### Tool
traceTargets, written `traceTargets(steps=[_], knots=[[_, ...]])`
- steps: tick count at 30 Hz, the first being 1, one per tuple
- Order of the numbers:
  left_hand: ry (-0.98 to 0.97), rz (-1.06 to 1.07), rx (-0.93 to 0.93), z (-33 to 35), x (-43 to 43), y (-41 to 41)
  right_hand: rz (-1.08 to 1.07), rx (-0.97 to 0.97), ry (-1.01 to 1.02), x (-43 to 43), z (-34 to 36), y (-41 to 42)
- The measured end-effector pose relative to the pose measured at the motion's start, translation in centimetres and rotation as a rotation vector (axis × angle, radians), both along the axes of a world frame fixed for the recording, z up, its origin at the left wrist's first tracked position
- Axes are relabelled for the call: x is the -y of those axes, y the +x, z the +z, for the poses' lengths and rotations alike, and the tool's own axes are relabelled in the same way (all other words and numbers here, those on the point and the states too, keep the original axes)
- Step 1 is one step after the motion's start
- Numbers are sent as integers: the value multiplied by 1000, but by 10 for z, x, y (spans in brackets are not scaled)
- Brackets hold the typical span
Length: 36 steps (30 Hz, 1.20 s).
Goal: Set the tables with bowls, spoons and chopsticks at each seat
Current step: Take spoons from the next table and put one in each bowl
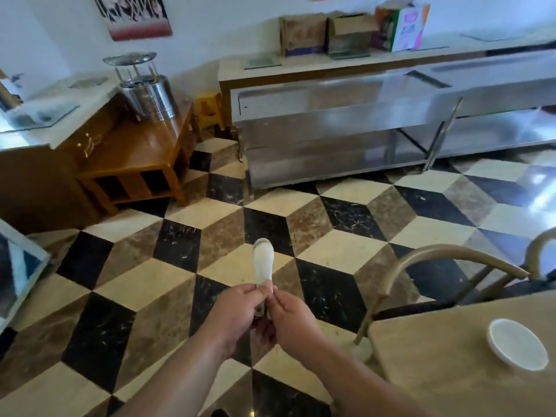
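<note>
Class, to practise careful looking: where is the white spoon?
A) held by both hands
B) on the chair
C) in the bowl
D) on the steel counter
A: the left hand and right hand both pinch the spoon by its handle, above the floor.

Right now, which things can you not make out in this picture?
- Head view: the handle of the spoon, and any second piece behind it, hidden by the left hand and right hand.
- Head view: the table, cut off by the right and bottom edges; only one bowl shows.
- Head view: what the steel canister holds, blurred.
</note>
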<state>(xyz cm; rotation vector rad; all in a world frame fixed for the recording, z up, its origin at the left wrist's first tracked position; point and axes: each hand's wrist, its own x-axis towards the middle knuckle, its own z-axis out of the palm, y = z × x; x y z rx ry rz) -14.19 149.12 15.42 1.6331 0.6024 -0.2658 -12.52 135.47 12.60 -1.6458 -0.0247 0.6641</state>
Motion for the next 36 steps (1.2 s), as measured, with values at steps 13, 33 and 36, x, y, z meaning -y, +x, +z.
traceTargets(steps=[13,33,36], knots=[[-51,-567,67,14,1,257,-541,69,-55,-6,9,187],[185,-1101,41,-4,279,602,-1176,26,125,227,-38,470],[84,-1162,2,6,329,639,-1236,77,74,268,-21,498]])
